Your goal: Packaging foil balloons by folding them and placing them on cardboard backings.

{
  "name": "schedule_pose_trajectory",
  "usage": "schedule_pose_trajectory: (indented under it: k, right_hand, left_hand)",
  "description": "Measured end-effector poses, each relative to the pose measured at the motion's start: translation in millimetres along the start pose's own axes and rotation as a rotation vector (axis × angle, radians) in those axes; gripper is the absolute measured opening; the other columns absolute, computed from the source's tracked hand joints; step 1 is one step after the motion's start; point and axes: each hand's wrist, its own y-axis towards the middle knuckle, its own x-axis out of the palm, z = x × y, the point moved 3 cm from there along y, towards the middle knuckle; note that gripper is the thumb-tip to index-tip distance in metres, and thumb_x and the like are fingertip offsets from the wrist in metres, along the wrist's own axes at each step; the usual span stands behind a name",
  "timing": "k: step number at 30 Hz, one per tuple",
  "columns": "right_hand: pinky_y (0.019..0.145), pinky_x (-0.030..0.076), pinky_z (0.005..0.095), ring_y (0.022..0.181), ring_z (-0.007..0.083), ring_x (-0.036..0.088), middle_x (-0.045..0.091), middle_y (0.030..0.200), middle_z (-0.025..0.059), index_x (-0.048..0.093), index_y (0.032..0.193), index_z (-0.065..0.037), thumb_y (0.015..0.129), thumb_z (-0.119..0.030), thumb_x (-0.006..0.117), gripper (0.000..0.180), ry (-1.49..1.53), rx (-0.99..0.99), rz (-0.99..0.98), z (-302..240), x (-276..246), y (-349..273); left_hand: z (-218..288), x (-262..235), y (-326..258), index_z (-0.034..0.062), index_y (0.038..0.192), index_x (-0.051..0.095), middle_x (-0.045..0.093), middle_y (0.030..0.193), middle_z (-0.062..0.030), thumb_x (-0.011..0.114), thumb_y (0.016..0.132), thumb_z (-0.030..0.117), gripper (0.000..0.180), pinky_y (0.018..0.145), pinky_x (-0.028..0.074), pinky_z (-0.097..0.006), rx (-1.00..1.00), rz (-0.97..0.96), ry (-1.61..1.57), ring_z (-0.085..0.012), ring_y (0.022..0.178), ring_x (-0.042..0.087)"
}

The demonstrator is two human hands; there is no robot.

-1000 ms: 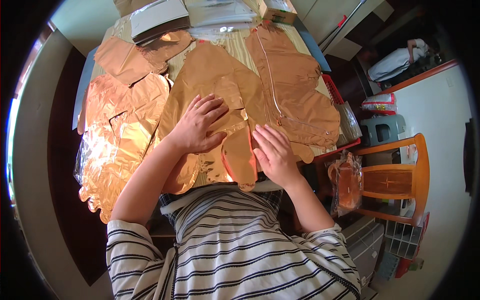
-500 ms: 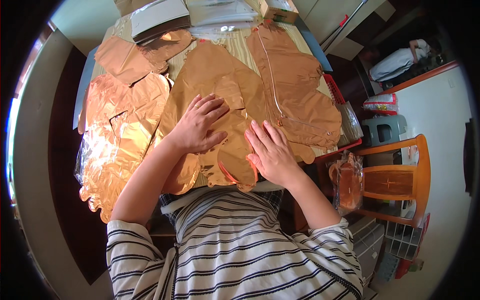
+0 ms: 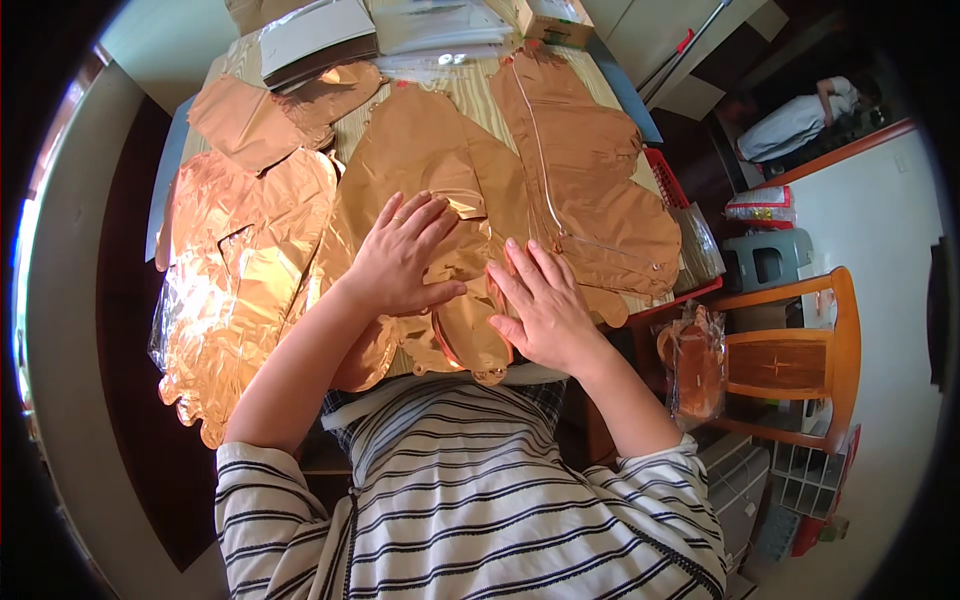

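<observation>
A flat, uninflated foil balloon (image 3: 420, 140) in shiny copper colour is spread on the table in front of me, partly folded near its middle. My left hand (image 3: 405, 255) lies on it with fingers stretched and the thumb pointing right. Close by, my right hand (image 3: 540, 305) rests on the balloon's right part, fingers spread. Neither hand holds anything. To the left is a crumpled, glossy pile of copper foil balloons (image 3: 250, 270). On the right lies another flat stack of foil balloons (image 3: 590, 170), with a thin white line running down it.
At the table's far side are a stack of card sheets (image 3: 318, 40), clear plastic bags (image 3: 440, 35) and a cardboard box (image 3: 555, 20). A red basket (image 3: 665, 180) stands at the right edge. Beyond it are a wooden chair (image 3: 785, 365) and a person (image 3: 800, 120) in the background.
My left thumb and palm have shifted slightly right and the fingers have spread. My right hand's fingers have opened wider. The foil under them has creased differently.
</observation>
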Motion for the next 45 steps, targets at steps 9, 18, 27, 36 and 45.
schedule_pose_trajectory:
  k: [9, 18, 27, 36, 45]
  right_hand:
    - [0.087, 0.046, 0.0446, 0.096, 0.0337, 0.06, 0.063, 0.104, 0.0112, 0.067, 0.098, -0.007, 0.084, -0.035, 0.078, 0.033, 0.095, 0.32, 0.523, 14.5, -25.8, -60.4]
    - [0.073, 0.047, 0.0491, 0.083, 0.0356, 0.061, 0.061, 0.088, 0.0105, 0.057, 0.092, -0.007, 0.08, -0.04, 0.081, 0.042, -0.103, 0.823, 0.439, 43.7, -21.6, -87.1]
    - [0.059, 0.047, 0.0376, 0.06, 0.0287, 0.056, 0.059, 0.074, 0.0119, 0.055, 0.079, -0.001, 0.088, -0.015, 0.076, 0.026, 0.313, 0.754, 0.475, 19.4, -18.1, -90.0]
    - [0.076, 0.054, 0.034, 0.084, 0.0272, 0.07, 0.071, 0.103, 0.0161, 0.057, 0.101, -0.001, 0.089, -0.006, 0.074, 0.021, 0.393, 0.153, 0.668, -31.4, -66.9, -29.0]
    - [0.079, 0.048, 0.023, 0.088, 0.0087, 0.059, 0.065, 0.102, 0.008, 0.052, 0.113, 0.003, 0.101, -0.007, 0.062, 0.018, 0.874, 0.415, 0.977, -1.2, -63.8, -20.8]
  left_hand:
    - [-0.7, 2.0, -1.4, 0.0049, 0.142, 0.051, 0.047, 0.148, -0.0184, 0.067, 0.081, 0.065, 0.087, 0.118, 0.027, -0.056, -0.02, 0.015, -0.051, -0.0384, 0.143, 0.038]
    - [-1.1, 2.1, -1.7, 0.0067, 0.144, 0.051, 0.047, 0.15, -0.0171, 0.07, 0.08, 0.063, 0.088, 0.118, 0.028, -0.057, -0.026, 0.008, -0.071, -0.0387, 0.144, 0.038]
    - [1.6, -2.7, -12.2, 0.0057, 0.144, 0.051, 0.047, 0.149, -0.0188, 0.069, 0.081, 0.064, 0.088, 0.118, 0.028, -0.057, -0.029, -0.002, -0.075, -0.0392, 0.144, 0.038]
    - [2.4, -5.3, -14.0, 0.0067, 0.148, 0.046, 0.046, 0.15, -0.0187, 0.068, 0.082, 0.064, 0.09, 0.119, 0.027, -0.055, -0.015, 0.0, -0.096, -0.039, 0.143, 0.038]
    - [3.5, -6.7, -14.9, 0.004, 0.146, 0.048, 0.046, 0.15, -0.0192, 0.068, 0.082, 0.063, 0.09, 0.12, 0.026, -0.055, -0.022, 0.0, -0.113, -0.039, 0.144, 0.037]
